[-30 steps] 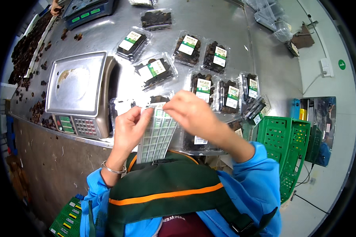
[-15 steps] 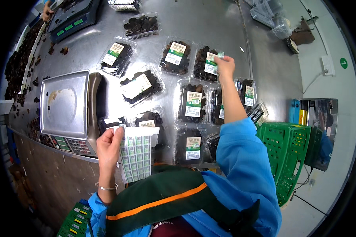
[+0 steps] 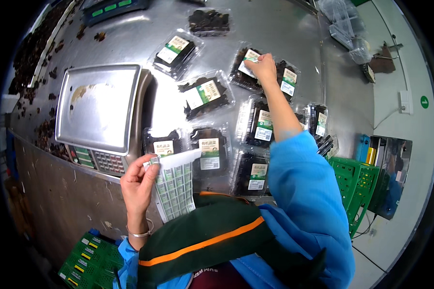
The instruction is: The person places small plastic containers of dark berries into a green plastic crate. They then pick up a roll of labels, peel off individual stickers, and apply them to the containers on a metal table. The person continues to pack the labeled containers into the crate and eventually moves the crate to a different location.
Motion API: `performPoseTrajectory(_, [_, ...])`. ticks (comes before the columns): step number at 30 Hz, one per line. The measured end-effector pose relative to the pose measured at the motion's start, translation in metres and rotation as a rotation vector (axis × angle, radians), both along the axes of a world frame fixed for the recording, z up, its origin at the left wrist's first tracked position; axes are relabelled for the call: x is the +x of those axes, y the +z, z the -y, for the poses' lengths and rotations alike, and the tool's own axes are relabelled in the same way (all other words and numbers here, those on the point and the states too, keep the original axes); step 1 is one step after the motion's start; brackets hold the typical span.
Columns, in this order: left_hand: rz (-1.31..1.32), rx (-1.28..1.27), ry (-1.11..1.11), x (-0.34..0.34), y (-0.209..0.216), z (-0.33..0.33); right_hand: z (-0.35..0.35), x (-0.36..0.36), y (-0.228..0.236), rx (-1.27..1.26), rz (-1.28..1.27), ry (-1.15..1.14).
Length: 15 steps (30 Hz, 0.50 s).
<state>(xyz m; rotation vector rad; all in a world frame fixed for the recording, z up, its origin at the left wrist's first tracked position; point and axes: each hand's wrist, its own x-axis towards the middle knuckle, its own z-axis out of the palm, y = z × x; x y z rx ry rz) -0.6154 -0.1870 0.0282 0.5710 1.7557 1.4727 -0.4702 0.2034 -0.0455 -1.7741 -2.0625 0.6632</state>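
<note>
One sticker sheet (image 3: 175, 190), pinched by thumb + fingers of your L hand (image 3: 139, 185), your R hand (image 3: 264, 68) on labelled pack (image 3: 245, 72), can't tell if pinching.

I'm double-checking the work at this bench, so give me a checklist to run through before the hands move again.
1. Sticker sheet held: ok, pinched at its upper left by the left hand.
2. Right hand at a labelled pack: ok, fingertips over its label.
3. Sticker under those fingertips flat: cannot tell, they cover the spot.
4. Sheet apart from the nearest packs: cannot tell, it overlaps them in this view.
5. Label visible on the farthest full pack: not ok, none shows.
</note>
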Motion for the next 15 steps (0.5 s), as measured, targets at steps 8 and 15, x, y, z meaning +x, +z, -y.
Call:
performPoseTrajectory(8, [0.068, 0.099, -0.093, -0.033, 0.014, 0.036, 0.105, -0.04, -0.056, -0.072, -0.31, 0.082])
performPoseTrajectory(15, [-0.14, 0.127, 0.078, -0.081, 0.033, 0.119, 0.194, 0.002, 0.027, -0.583, -0.626, 0.082])
